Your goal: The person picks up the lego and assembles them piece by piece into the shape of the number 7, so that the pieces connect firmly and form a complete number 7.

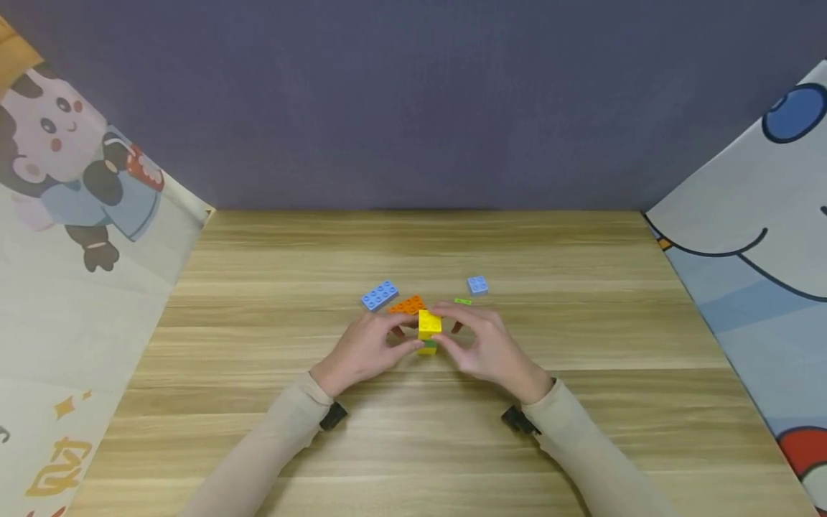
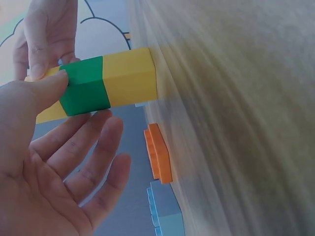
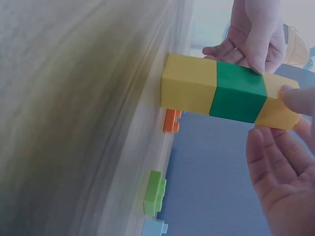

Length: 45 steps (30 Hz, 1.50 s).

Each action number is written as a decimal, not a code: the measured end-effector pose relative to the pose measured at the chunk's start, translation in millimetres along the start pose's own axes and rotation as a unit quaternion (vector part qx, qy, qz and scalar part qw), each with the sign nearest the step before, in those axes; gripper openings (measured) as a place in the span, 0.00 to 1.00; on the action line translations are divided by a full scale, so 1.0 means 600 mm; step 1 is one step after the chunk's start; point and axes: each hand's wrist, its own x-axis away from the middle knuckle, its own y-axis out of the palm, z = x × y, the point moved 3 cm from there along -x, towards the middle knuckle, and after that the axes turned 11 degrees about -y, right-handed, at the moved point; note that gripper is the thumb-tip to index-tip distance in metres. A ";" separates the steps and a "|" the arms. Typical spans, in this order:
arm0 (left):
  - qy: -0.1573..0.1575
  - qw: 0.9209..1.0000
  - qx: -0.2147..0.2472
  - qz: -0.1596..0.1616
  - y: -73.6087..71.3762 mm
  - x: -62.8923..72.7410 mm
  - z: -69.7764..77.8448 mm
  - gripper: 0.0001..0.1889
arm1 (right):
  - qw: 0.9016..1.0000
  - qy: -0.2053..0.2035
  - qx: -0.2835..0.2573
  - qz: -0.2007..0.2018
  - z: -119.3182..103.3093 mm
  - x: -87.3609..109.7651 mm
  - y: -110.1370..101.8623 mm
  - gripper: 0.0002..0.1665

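Note:
A three-block tower stands upright on the wooden table, with a yellow bottom block, a green middle block and a yellow top block whose studs face up. My left hand pinches the green block between thumb and fingers, the thumb tip close to the upper seam. From the other side, my right hand holds the top yellow block, thumb on the near face and fingertips on the far one. The other fingers of both hands are loosely spread.
Behind the tower lie an orange brick, a long blue brick, a small blue brick and a light green brick. A dark panel rises at the table's back edge, with printed cartoon panels at both sides.

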 end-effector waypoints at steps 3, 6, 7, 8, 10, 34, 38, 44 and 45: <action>-0.001 1.000 -0.002 -0.004 -0.003 0.001 0.001 0.22 | 1.000 0.009 -0.007 0.004 0.001 0.000 0.003 0.25; 0.000 1.000 0.010 0.003 -0.010 0.003 0.003 0.22 | 1.000 0.020 -0.014 0.005 0.003 0.001 0.005 0.24; 0.003 1.000 0.014 0.009 -0.013 0.004 0.004 0.23 | 1.000 0.024 -0.016 0.005 0.004 0.001 0.006 0.24; 0.008 1.000 0.021 0.015 -0.016 0.005 0.006 0.23 | 0.999 0.026 -0.018 0.006 0.004 0.001 0.006 0.24; 0.020 0.999 0.038 0.029 -0.023 0.008 0.011 0.22 | 0.999 0.032 -0.023 0.007 0.006 0.002 0.007 0.24; 0.060 0.991 0.093 0.077 -0.016 0.005 0.027 0.20 | 0.967 0.175 -0.179 0.048 0.021 0.033 0.008 0.25; 0.057 0.991 0.094 0.077 -0.018 0.006 0.026 0.19 | 0.964 0.178 -0.188 0.057 0.018 0.028 0.008 0.22; 0.047 0.992 0.094 0.072 -0.023 0.007 0.025 0.19 | 0.961 0.189 -0.192 0.059 0.019 0.024 0.014 0.22; 0.046 0.992 0.094 0.072 -0.023 0.008 0.024 0.19 | 0.962 0.187 -0.190 0.059 0.019 0.023 0.015 0.22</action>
